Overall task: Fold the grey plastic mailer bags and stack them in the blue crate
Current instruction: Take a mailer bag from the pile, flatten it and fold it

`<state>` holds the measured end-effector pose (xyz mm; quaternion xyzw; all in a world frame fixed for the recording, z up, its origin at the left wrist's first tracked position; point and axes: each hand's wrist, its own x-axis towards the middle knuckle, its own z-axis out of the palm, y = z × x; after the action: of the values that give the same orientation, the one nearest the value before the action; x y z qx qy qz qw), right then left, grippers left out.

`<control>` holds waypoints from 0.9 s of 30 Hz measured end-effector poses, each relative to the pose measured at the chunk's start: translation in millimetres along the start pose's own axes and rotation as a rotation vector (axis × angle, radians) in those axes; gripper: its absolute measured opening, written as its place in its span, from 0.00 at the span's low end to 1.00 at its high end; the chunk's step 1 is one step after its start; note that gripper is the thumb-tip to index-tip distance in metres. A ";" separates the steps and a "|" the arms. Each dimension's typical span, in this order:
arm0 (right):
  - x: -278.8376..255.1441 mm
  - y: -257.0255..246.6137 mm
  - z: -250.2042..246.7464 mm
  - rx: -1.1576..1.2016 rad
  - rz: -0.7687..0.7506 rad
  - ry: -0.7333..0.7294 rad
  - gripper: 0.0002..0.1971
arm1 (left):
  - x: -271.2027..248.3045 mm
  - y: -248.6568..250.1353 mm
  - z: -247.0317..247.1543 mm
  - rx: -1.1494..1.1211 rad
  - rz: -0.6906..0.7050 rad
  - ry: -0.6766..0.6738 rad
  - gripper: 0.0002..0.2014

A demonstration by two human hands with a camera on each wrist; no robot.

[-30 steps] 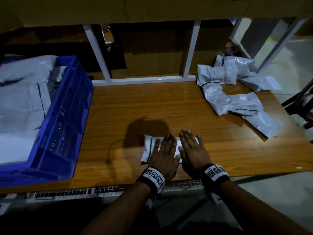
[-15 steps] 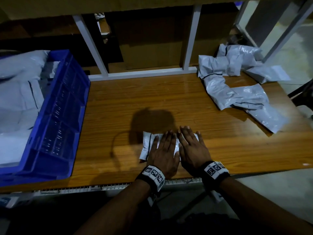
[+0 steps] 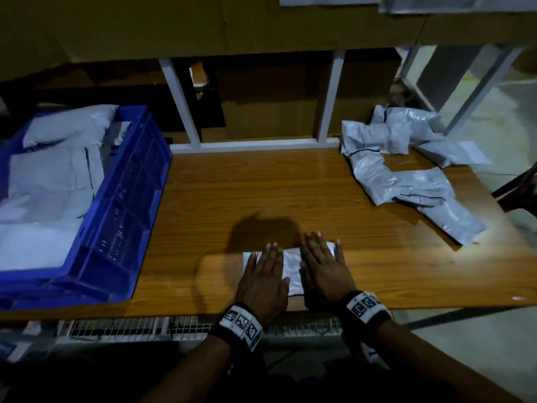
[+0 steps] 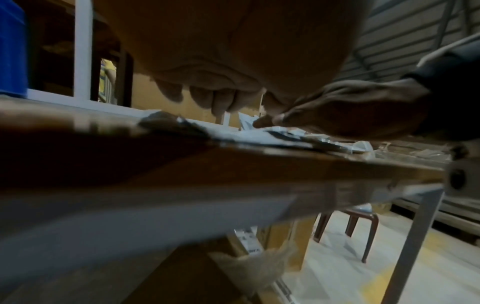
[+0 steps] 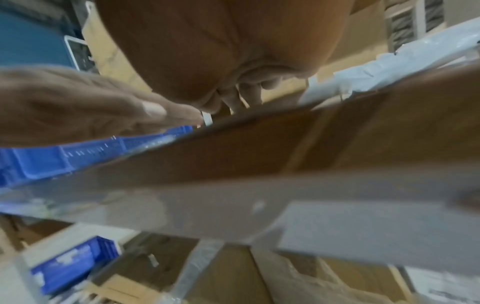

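Note:
A folded grey mailer bag (image 3: 292, 264) lies near the front edge of the wooden table (image 3: 261, 193). My left hand (image 3: 263, 279) and right hand (image 3: 324, 271) lie flat on it side by side, fingers straight, pressing it down. The left wrist view shows the same bag (image 4: 249, 134) under the left fingers (image 4: 223, 102), with the right hand (image 4: 337, 115) beside them. The blue crate (image 3: 125, 205) stands at the table's left and holds several folded grey bags (image 3: 49, 181). A loose pile of unfolded grey mailer bags (image 3: 406, 164) lies at the back right.
White frame posts (image 3: 328, 97) and brown cardboard boxes (image 3: 261, 91) close off the back of the table. A wire grille (image 3: 130, 327) runs under the front edge. A dark chair (image 3: 523, 187) stands off the right side, and another blue crate (image 5: 72, 263) sits below the table.
Both hands stay pressing on the folded bag, now slightly apart with more of the bag showing between them. The head camera has tilted up.

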<state>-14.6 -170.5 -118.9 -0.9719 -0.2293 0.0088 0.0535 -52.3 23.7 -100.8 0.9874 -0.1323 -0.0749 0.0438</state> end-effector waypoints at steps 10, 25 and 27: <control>2.1 -4.4 2.7 -0.039 0.010 -0.037 0.34 | 6.9 -10.5 34.5 -0.031 -0.056 0.043 0.39; 3.2 -7.7 1.8 -0.031 0.034 -0.068 0.35 | 6.6 -10.6 40.9 -0.044 -0.059 0.082 0.39; 3.1 -8.0 1.8 -0.034 0.038 -0.074 0.35 | 6.4 -10.8 41.5 -0.039 -0.057 0.082 0.38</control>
<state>-15.4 -161.8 -119.8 -0.9758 -0.2128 0.0421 0.0282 -50.1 29.6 -143.7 0.9920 -0.1008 -0.0380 0.0662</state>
